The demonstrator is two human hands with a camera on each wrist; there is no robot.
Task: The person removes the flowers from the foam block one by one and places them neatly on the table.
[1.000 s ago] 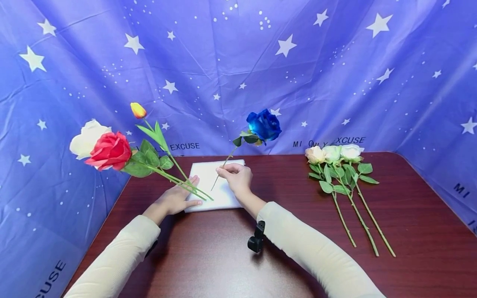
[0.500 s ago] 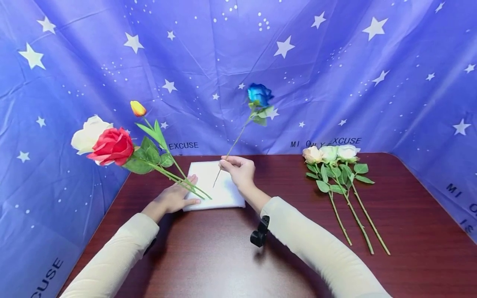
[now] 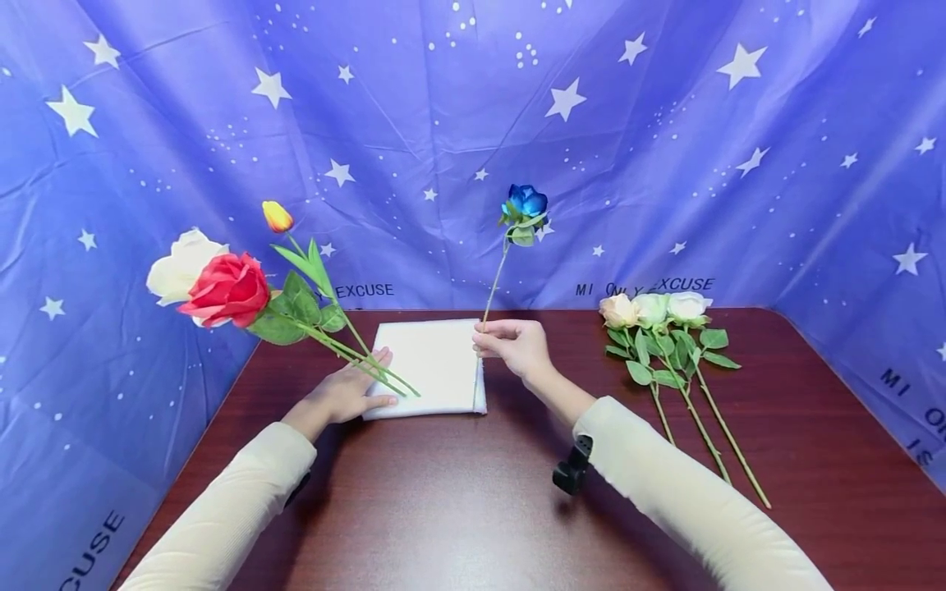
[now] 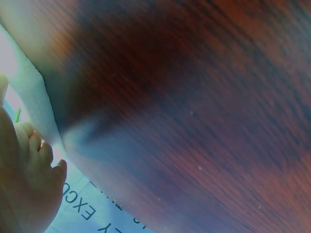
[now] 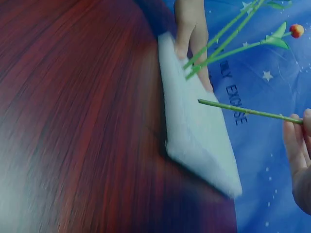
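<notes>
A white foam block (image 3: 439, 357) lies on the table, with a white rose (image 3: 185, 267), a red rose (image 3: 227, 291) and an orange-yellow tulip (image 3: 277, 217) stuck in it, all leaning left. My left hand (image 3: 343, 394) rests on the block's left side, thumb and fingers spread around the stems. Thumb and fingers of my right hand (image 3: 517, 349) pinch the stem of a blue rose (image 3: 526, 203) over the block's right edge. Its bloom points up, leaning slightly right. In the right wrist view the cut end of its stem (image 5: 243, 109) hangs close over the foam.
To the right lie a peach rose (image 3: 619, 310), a pale green rose (image 3: 652, 310) and a white rose (image 3: 689, 306), their stems toward the front. A blue star-patterned cloth (image 3: 443, 98) hangs behind the dark red wooden table (image 3: 414, 509).
My right hand has moved right with the blue rose, from the middle of the block to its right edge. The rose now stands more upright. My left hand stays on the block.
</notes>
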